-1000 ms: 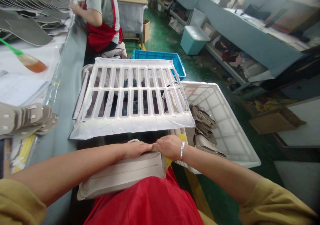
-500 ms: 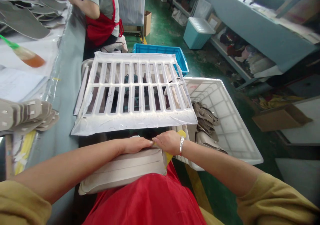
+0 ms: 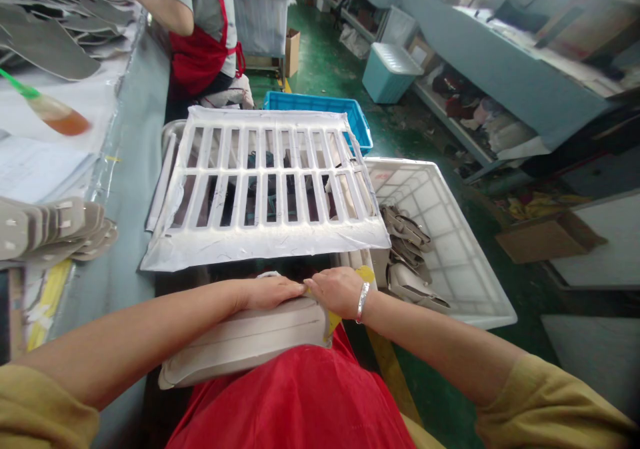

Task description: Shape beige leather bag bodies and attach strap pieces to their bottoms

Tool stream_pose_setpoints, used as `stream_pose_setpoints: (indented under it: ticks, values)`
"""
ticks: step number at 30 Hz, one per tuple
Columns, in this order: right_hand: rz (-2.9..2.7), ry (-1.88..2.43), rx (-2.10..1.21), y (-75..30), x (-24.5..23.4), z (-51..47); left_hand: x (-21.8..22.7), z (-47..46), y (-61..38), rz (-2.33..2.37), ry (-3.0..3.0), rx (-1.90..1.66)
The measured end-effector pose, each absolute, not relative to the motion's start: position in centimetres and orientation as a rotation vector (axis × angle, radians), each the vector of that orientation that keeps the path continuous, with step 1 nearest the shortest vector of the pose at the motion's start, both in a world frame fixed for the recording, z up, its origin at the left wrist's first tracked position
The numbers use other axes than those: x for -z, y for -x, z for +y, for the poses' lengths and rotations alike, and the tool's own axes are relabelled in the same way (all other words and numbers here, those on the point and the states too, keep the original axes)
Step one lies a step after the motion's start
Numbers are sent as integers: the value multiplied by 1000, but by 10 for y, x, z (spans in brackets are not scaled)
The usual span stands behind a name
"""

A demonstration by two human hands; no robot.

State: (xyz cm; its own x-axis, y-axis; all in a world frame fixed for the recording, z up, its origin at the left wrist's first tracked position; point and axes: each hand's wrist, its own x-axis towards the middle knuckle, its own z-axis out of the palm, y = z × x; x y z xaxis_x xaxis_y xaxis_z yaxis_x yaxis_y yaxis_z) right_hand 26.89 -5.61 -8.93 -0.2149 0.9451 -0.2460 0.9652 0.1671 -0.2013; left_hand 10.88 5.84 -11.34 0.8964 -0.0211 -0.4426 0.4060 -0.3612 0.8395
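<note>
A cream, soft-sided bag-like piece (image 3: 250,342) with a stitched line or seam along its near side rests against the red apron (image 3: 295,396). My left hand (image 3: 273,294) lies along its top far edge, fingers together and pointing right, pressing on the piece near its right corner. My right hand (image 3: 336,290), with a silver bracelet at the wrist, is closed at that same corner. The two hands' fingertips almost meet there. Under and beside my right hand shows something yellow (image 3: 334,322), flat and partly covered. What the curled fingertips pinch on the far side is hidden.
A white slatted rack (image 3: 270,237) stands just beyond my hands. A white crate (image 3: 450,236) with taupe pieces (image 3: 407,256) sits right of it, a blue crate (image 3: 357,119) behind. At left, a workbench (image 3: 120,222) carries stacked pieces. Another person (image 3: 200,42) sits ahead.
The view has shifted slightly. My hands keep almost the same hold on the cream piece. The other person's hand has moved left over the bench.
</note>
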Motion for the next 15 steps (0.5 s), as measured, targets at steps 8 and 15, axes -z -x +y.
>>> stream_pose_setpoints:
  ticks: [8, 15]
  values:
    - [2446, -1721, 524, -257, 83, -41, 93, 56, -96, 331, -1846, 540]
    - [2670, -1415, 458, -236, 79, -10, 65, 62, -64, 416, -1997, 564]
